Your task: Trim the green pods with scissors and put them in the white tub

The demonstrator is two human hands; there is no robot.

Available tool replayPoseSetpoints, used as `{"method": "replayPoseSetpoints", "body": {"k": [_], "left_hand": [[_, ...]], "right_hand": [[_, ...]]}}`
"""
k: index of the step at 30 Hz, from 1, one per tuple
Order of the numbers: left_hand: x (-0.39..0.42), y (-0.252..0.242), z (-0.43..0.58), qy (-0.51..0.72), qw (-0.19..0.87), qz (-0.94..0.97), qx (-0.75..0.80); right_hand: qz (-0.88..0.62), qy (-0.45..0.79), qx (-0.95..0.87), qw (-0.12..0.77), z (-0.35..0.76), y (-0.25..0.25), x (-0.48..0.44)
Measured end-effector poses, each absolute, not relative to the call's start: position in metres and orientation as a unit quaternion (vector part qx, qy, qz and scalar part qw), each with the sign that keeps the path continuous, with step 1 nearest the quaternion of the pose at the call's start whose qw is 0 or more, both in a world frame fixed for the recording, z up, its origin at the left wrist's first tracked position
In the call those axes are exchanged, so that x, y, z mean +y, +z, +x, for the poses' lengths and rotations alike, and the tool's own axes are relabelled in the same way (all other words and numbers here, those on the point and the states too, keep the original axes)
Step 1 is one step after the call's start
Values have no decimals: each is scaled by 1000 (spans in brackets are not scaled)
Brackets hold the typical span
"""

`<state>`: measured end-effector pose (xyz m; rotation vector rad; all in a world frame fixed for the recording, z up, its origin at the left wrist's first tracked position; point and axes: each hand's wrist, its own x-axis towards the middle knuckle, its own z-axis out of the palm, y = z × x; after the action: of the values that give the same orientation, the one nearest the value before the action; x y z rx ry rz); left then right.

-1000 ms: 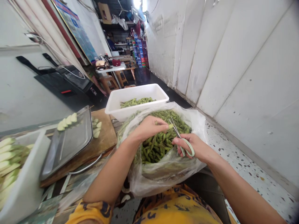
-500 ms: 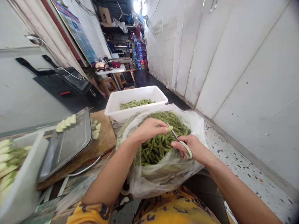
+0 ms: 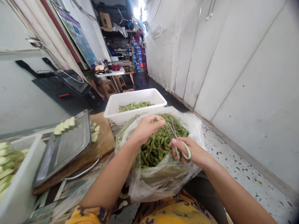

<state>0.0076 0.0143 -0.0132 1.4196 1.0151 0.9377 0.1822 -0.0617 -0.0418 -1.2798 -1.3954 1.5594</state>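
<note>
Closest to me is the yellow patterned clothing (image 3: 177,213) at the bottom of the view, and both forearms run up from it toward a clear plastic bag (image 3: 163,177) that sits just in front of my body. The bag is open at the top and filled with green edamame pods (image 3: 155,146).

My right hand (image 3: 191,152) is over the bag's right side, fingers through the pale green handles of a pair of scissors (image 3: 178,140); it grips them firmly, and the blades point up and away with a narrow gap between them. My left hand (image 3: 146,127) is over the heap, fingers curled around a single pod (image 3: 159,118) whose tip shows beyond the fingertips, just beside the blade tips.

To the left, a wooden cutting board (image 3: 98,146) carries a tilted metal tray (image 3: 65,146), with pale vegetable slices (image 3: 63,125) along the tray's upper edge and a few more on the board. At the far left edge is a white tub (image 3: 21,186) with pale green pieces in it.

Just beyond the bag stands a white plastic bin (image 3: 133,99) with a shallow layer of pods inside. Farther off, a narrow corridor runs between white walls to a small table (image 3: 109,73) and stacked crates (image 3: 139,56).
</note>
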Motion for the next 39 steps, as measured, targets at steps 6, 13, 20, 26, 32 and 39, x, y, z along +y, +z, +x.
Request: {"method": "replayPoseSetpoints", "body": {"k": [6, 13, 20, 26, 32, 39], "left_hand": [[10, -14, 10, 418, 442, 646, 462], [13, -23, 11, 463, 321, 681, 467], [13, -26, 15, 453, 297, 706, 457], [12, -31, 18, 456, 297, 722, 428], [13, -34, 16, 428, 270, 733, 454], [8, -11, 2, 447, 228, 709, 495]], "right_hand": [[-493, 606, -520, 346, 178, -39, -62], [-480, 609, -516, 364, 177, -37, -63], [-482, 610, -511, 367, 177, -36, -62], [-489, 592, -517, 378, 178, -38, -60], [-511, 604, -486, 370, 177, -40, -61], [-462, 650, -472, 377, 183, -39, -63]]}}
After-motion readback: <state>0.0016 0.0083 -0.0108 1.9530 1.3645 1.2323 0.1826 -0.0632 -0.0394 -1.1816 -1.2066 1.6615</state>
